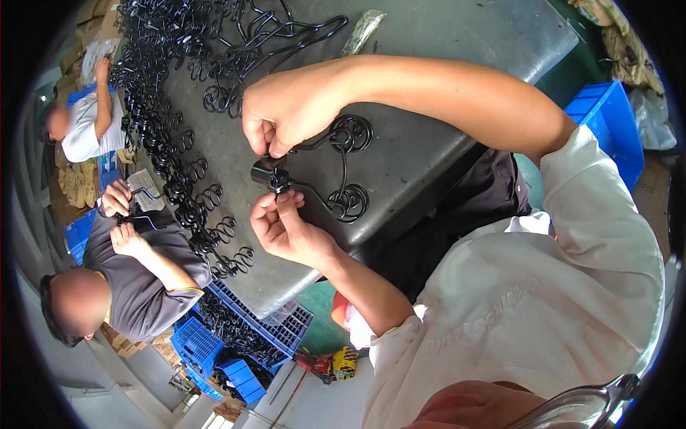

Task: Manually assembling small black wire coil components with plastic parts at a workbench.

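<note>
My right hand (289, 107), the upper one in the head view, is closed in a pinch at the upper end of a short black cylindrical fitting (264, 171). One leg of a black double-coil wire spring (346, 166) runs into its fingers. From below, my left hand (291, 230) pinches with thumb and forefinger where the spring's other leg meets the fitting. The spring's two coils hang toward me above the grey tabletop (407, 161). My fingertips hide the exact joints between wire and fitting.
A long heap of black coiled springs (168, 136) lines the table's far side. A small clear packet (363, 32) lies near the top. Two co-workers (146, 272) (89, 121) sit across. Blue crates (607, 129) stand by the table, some holding black parts (236, 325).
</note>
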The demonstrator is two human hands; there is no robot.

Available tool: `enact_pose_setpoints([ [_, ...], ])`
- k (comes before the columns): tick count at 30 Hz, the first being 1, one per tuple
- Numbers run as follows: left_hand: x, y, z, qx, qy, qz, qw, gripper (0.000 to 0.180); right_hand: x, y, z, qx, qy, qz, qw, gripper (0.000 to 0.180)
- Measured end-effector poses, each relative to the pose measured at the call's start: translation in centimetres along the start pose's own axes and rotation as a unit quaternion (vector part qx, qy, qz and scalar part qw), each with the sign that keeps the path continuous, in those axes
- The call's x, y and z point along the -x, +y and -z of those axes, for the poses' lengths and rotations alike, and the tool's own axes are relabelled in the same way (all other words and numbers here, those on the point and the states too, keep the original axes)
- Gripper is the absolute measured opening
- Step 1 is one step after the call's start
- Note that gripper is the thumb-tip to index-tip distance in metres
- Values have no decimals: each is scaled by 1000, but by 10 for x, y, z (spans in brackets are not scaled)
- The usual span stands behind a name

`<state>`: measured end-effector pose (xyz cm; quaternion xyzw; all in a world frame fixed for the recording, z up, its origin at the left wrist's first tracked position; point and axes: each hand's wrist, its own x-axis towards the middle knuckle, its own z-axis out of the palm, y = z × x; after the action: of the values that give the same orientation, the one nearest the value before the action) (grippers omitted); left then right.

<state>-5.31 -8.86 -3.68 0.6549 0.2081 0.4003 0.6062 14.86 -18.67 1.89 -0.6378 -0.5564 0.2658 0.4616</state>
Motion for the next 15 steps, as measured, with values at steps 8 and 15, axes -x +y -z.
enact_pose_setpoints([
  [8, 0, -2, 3, 0, -10, -4, 1000, 9, 2, -1, 1, 0, 5, 6, 1000, 29],
  [15, 0, -1, 2, -5, -9, -9, 1000, 9, 3, -4, 3, -6, 3, -17, 1000, 29],
])
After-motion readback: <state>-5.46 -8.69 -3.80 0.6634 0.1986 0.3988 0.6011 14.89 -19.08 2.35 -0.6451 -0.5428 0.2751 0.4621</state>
